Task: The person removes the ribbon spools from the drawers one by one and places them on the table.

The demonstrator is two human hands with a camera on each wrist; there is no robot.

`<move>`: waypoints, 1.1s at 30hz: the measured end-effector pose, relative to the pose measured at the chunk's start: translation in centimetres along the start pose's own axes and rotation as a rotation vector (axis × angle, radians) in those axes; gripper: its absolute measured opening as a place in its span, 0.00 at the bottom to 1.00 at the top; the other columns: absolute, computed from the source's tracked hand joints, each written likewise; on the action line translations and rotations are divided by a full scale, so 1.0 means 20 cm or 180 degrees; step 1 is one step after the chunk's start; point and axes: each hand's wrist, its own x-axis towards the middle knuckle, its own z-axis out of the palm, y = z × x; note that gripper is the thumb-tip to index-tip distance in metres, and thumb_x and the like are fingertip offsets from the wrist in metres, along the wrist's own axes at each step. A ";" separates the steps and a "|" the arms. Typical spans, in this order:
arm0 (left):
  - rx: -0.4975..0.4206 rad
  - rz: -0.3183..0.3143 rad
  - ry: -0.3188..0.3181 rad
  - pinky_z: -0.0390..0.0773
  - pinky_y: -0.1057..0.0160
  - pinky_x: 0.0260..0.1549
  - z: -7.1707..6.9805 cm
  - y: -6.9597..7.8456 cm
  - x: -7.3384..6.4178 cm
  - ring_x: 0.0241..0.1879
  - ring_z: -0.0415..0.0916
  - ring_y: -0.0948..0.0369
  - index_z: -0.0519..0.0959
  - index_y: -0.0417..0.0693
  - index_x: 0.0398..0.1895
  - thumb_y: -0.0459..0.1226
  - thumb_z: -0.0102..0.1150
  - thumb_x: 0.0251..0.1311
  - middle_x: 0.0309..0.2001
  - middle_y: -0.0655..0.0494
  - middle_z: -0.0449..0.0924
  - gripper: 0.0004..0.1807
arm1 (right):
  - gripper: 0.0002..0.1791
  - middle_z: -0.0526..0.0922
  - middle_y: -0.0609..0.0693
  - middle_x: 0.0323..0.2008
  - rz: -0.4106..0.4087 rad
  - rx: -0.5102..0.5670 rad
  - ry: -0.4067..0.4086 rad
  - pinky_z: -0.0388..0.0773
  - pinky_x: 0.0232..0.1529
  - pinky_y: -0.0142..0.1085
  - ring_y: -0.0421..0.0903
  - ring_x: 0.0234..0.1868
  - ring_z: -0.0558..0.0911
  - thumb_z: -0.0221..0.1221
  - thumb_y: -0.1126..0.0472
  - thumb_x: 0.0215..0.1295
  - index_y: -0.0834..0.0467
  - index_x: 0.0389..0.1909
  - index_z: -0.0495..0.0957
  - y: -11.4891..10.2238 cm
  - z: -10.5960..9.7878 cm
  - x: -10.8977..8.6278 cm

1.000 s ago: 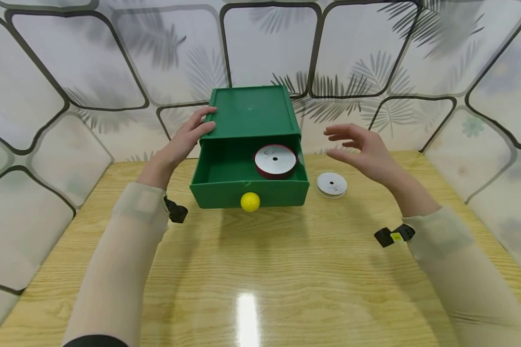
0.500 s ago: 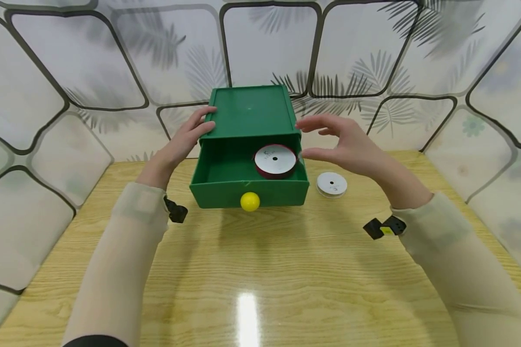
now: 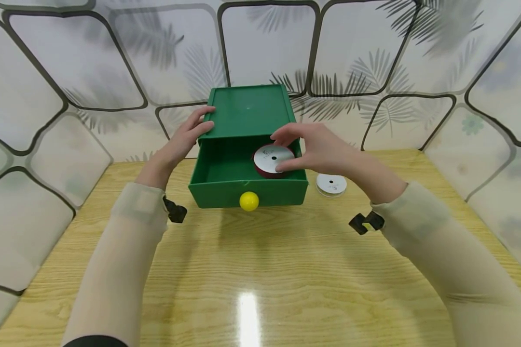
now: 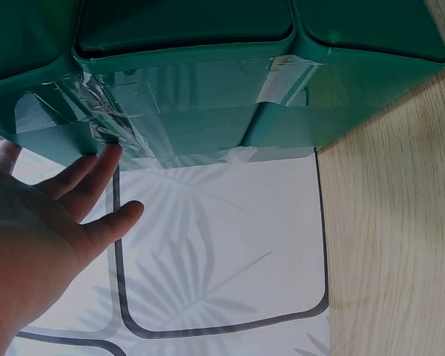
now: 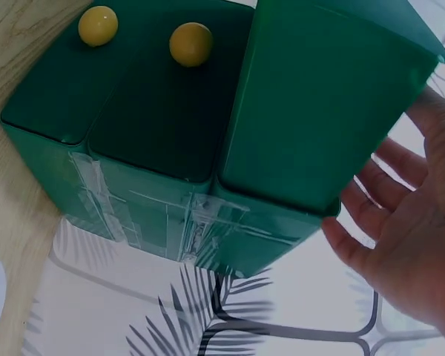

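Observation:
A green chest of drawers [image 3: 252, 112] stands against the back wall, its top drawer [image 3: 217, 193] pulled out. Inside that drawer, toward the right, lies a ribbon spool [image 3: 269, 156] with a white face and dark red ribbon. My right hand [image 3: 321, 149] reaches over the drawer's right side, thumb overlapping the spool's near edge, fingers spread at its far edge. Against the chest's upper left side rest the extended fingertips of my left hand [image 3: 180, 140]; the left wrist view shows this hand [image 4: 52, 222] beside the taped side.
A second, white ribbon spool [image 3: 331, 184] lies on the wooden table [image 3: 208, 270] right of the chest, partly behind my right hand. A yellow round knob [image 3: 249, 201] sticks out from the drawer front. Lower drawers carry yellow knobs [image 5: 191, 44] too. Patterned cloth walls [image 3: 269, 43] surround the table.
My right hand has moved left, from above the white spool to over the drawer, with thumb and fingers now around the red ribbon spool. The left hand has stayed on the chest.

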 end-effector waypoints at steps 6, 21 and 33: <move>-0.0009 0.0014 -0.0013 0.43 0.38 0.66 0.00 0.00 0.00 0.72 0.44 0.46 0.51 0.55 0.76 0.48 0.41 0.73 0.75 0.44 0.46 0.31 | 0.30 0.82 0.53 0.47 0.0189 -0.0086 -0.0191 0.73 0.51 0.45 0.50 0.48 0.79 0.73 0.57 0.54 0.63 0.57 0.75 -0.02 0.02 0.03; -0.0012 0.0023 -0.0014 0.43 0.37 0.66 0.00 -0.01 0.01 0.72 0.45 0.46 0.51 0.55 0.76 0.48 0.41 0.73 0.74 0.43 0.48 0.32 | 0.23 0.83 0.50 0.41 0.0506 -0.0210 -0.0536 0.75 0.47 0.41 0.47 0.43 0.79 0.72 0.58 0.54 0.62 0.49 0.79 -0.03 0.05 0.08; -0.0025 -0.0006 -0.0003 0.43 0.38 0.66 0.00 0.00 0.00 0.72 0.45 0.46 0.51 0.55 0.76 0.49 0.41 0.73 0.75 0.43 0.47 0.32 | 0.23 0.85 0.46 0.41 0.0526 -0.0638 -0.0640 0.74 0.45 0.40 0.45 0.42 0.80 0.72 0.57 0.54 0.59 0.50 0.81 -0.07 0.06 0.11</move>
